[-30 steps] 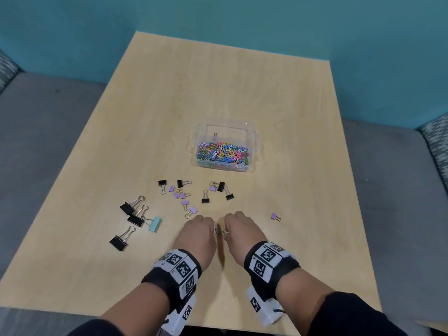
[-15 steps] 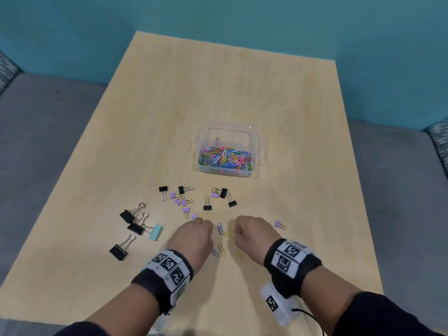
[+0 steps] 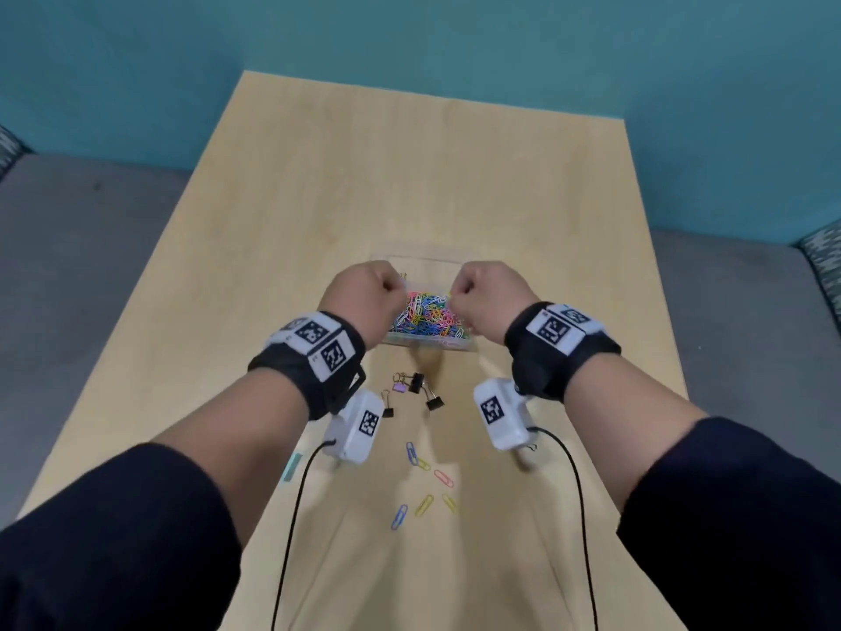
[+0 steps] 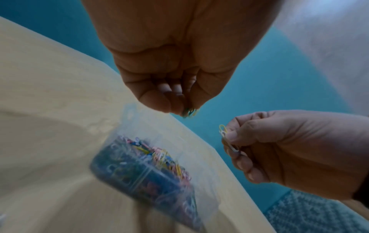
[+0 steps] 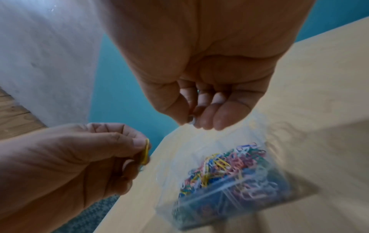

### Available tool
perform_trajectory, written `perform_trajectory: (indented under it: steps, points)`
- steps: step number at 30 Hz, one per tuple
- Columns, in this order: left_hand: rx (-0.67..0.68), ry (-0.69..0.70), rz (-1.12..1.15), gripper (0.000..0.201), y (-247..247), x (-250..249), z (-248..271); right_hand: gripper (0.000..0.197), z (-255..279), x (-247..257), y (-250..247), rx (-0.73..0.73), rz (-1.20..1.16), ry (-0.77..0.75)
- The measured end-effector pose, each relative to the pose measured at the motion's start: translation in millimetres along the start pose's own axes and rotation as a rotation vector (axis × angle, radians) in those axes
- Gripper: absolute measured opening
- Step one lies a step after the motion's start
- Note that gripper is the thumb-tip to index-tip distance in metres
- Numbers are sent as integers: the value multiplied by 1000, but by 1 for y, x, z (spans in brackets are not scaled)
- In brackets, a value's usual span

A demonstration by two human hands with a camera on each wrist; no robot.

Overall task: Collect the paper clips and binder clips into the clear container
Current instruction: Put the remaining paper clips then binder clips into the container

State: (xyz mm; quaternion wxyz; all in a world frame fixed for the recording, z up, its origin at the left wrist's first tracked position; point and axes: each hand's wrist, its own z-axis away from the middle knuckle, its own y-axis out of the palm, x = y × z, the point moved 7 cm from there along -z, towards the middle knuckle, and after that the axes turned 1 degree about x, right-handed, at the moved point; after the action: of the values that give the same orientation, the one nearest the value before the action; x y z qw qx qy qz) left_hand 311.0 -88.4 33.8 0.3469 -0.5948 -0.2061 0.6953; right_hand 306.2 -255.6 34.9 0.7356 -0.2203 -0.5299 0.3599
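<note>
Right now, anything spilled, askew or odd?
Nothing damaged. Loose paper clips and binder clips lie on the table outside the clear container, uncollected. Both hands pinch clips above it.

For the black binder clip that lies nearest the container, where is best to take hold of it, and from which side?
Probably from above, pinching the black binder clip across its black body, thumb on one face and a finger on the other. The body is the solid part; the thin wire handles look harder to pinch. A purple clip lies right beside it on the left, so approaching from the right looks clearer.

Both fists (image 3: 364, 297) hover over the clip-filled container (image 3: 428, 346).
</note>
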Motion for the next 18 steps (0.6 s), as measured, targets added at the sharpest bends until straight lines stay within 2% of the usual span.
perform_trajectory:
  steps: [3, 6, 8, 10, 13, 15, 18]
  points:
    - [-27, 29, -38, 17, -8, 4, -3, 13, 0, -1, 0, 6, 77, 3]
    - [-64, 67, -97, 19, -14, 19, 27, 12, 31, -16, 5, -52, 145, -51]
    - [25, 57, -129, 18, 3, 32, 62, 14, 60, -36, 28, 1, 170, -60]
    - [215, 8, -217, 15, 34, 47, 101, 18, 93, -58, 64, 172, 215, -45]
    - [419, -87, -328, 28, 75, 66, 152, 29, 136, -76, 105, 353, 265, -46]
    - [428, -95, -361, 35, 91, 68, 172, 34, 153, -77, 119, 340, 278, -63]
    - [380, -67, -412, 35, 105, 61, 184, 29, 162, -71, 127, 247, 282, -65]
